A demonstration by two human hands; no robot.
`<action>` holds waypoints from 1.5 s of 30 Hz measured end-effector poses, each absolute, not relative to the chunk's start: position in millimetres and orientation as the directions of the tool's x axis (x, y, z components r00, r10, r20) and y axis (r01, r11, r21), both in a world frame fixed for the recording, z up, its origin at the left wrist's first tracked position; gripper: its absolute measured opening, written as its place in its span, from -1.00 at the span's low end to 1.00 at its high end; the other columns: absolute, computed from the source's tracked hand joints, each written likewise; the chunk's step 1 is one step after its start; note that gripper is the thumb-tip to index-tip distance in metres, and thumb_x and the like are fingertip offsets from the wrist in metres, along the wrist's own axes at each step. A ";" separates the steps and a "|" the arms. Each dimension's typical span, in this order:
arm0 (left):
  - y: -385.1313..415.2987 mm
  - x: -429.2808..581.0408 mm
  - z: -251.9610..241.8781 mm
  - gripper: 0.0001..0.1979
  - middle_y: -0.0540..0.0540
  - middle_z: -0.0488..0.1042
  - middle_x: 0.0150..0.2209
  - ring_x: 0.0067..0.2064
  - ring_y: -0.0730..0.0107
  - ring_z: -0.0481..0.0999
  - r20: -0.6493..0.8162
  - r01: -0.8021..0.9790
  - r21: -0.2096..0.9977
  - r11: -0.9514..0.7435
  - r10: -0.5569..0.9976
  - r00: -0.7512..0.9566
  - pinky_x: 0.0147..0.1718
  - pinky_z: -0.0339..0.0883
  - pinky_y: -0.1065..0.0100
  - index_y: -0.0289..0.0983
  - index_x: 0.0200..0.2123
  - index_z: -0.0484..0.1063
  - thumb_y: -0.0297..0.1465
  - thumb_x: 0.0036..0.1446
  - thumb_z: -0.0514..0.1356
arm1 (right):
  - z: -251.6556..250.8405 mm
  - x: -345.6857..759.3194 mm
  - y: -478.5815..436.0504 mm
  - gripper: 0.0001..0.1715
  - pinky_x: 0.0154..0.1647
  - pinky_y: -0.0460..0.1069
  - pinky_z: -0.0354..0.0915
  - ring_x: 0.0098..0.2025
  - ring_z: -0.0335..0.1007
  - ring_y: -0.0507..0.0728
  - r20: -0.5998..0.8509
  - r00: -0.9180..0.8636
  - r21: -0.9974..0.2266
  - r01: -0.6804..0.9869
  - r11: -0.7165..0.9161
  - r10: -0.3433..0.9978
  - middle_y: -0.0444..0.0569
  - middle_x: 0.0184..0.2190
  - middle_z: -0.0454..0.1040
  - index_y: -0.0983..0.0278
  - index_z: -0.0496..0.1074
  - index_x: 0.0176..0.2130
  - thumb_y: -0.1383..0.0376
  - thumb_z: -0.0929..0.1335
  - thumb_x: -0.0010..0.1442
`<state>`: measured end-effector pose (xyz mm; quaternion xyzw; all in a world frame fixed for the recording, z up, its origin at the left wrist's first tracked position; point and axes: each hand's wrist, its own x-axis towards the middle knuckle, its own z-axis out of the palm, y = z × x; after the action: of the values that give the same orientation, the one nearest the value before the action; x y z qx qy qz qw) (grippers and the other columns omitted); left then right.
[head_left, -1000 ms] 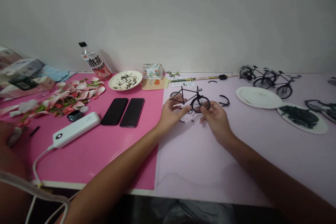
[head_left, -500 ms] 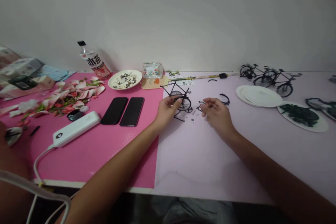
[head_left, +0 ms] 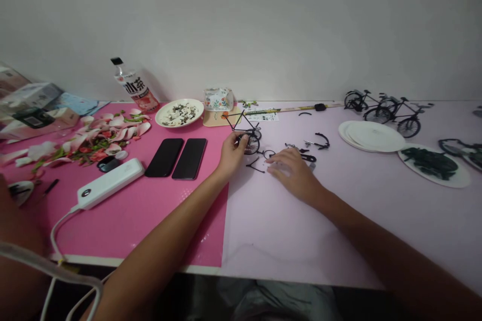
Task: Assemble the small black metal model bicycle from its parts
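In my left hand (head_left: 232, 154) is a partly built black miniature bicycle (head_left: 246, 128), pinched near a wheel with its frame tilted up to the left. My right hand (head_left: 295, 173) is low over the table, its thumb and fingers apart and slightly blurred. Its fingertips are beside a small black ring-shaped part (head_left: 268, 154) and tiny loose pieces, partly hidden by the hand. A forked black part (head_left: 256, 165) lies between the hands. Beyond my right hand are a flat black piece (head_left: 309, 158) and a curved black part (head_left: 323, 141).
Finished-looking miniature bicycles (head_left: 402, 115) stand at the back right, behind stacked white plates (head_left: 374, 136) and a plate (head_left: 461, 180) of dark pieces. Leftward lie two phones (head_left: 189, 159), a power bank (head_left: 110, 183) with a cable, a bowl (head_left: 200, 110) and a bottle (head_left: 135, 91).
My right hand has moved left and down to the small parts, and its pinch has opened. My left hand has shifted slightly left and turned the miniature bicycle.
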<state>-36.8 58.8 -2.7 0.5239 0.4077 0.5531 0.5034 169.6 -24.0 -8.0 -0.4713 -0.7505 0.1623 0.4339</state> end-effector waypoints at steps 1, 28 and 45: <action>59.0 -36.7 -3.5 -0.61 -0.11 0.59 -0.20 -0.34 0.40 0.63 0.168 -0.130 0.979 -0.160 0.984 0.054 -0.29 0.61 0.31 -0.31 -0.11 0.49 -0.14 0.20 0.43 | -10.4 166.7 -24.0 -0.85 0.15 0.26 0.39 0.03 0.43 0.30 0.501 -0.271 -0.601 0.575 0.556 0.822 0.01 -0.16 0.68 0.15 0.67 -0.14 0.18 0.47 0.34; 58.8 -41.0 2.0 -0.55 -0.20 0.68 -0.15 -0.11 0.22 0.63 0.201 -0.112 0.975 -0.193 0.977 0.064 -0.04 0.49 0.24 -0.33 -0.15 0.57 -0.26 -0.08 0.55 | -18.9 163.0 -27.4 -0.89 0.03 0.22 0.47 -0.07 0.47 0.25 0.506 -0.182 -0.635 0.583 0.507 0.843 0.04 -0.15 0.50 0.16 0.44 -0.08 0.33 0.32 0.41; 59.7 -62.5 41.0 -0.69 -0.07 0.55 -0.27 -0.23 0.25 0.54 0.003 0.492 0.870 -0.029 0.999 0.054 -0.23 0.38 0.31 -0.29 -0.05 0.50 -0.52 0.10 0.26 | -14.4 175.6 -20.6 -0.91 0.06 0.30 0.44 -0.07 0.45 0.32 0.564 -0.090 -0.558 0.691 0.460 0.821 0.04 -0.24 0.59 0.14 0.60 -0.18 0.29 0.42 0.36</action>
<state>-62.5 59.7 41.0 0.6279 0.5936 0.3470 0.3646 175.6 -20.6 -14.4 -0.5145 -0.7346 0.0741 0.4360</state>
